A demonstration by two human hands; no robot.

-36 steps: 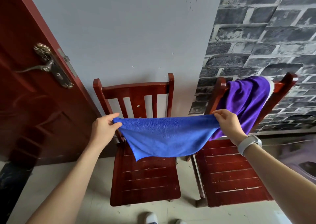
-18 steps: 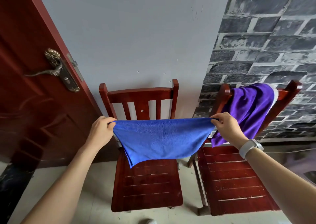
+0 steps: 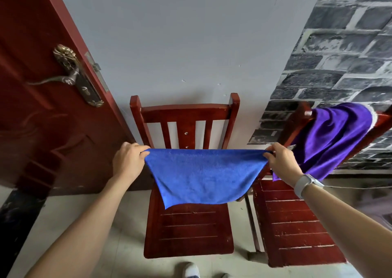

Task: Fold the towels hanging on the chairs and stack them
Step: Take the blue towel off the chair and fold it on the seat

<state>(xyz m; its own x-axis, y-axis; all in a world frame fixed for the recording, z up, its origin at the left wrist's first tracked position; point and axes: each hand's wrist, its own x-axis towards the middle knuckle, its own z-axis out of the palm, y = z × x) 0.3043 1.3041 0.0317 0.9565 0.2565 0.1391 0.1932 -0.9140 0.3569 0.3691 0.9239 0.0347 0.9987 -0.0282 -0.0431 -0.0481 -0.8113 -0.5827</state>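
A blue towel (image 3: 203,175) hangs stretched in the air in front of the left wooden chair (image 3: 186,118). My left hand (image 3: 127,161) pinches its upper left corner and my right hand (image 3: 282,161) pinches its upper right corner. The top edge is pulled taut and level, and the lower part droops over the chair's seat. A purple towel (image 3: 333,137) hangs over the backrest of the right wooden chair (image 3: 297,224), just behind my right hand.
A dark red door (image 3: 31,108) with a brass handle (image 3: 70,74) stands open at the left. Behind the chairs are a grey wall and brick-pattern wallpaper (image 3: 343,54). A shoe tip (image 3: 191,270) shows on the tiled floor below.
Both hands have spread the blue towel flatter and its top edge now runs straight. The view has shifted, so the chairs and hands sit lower in the frame.
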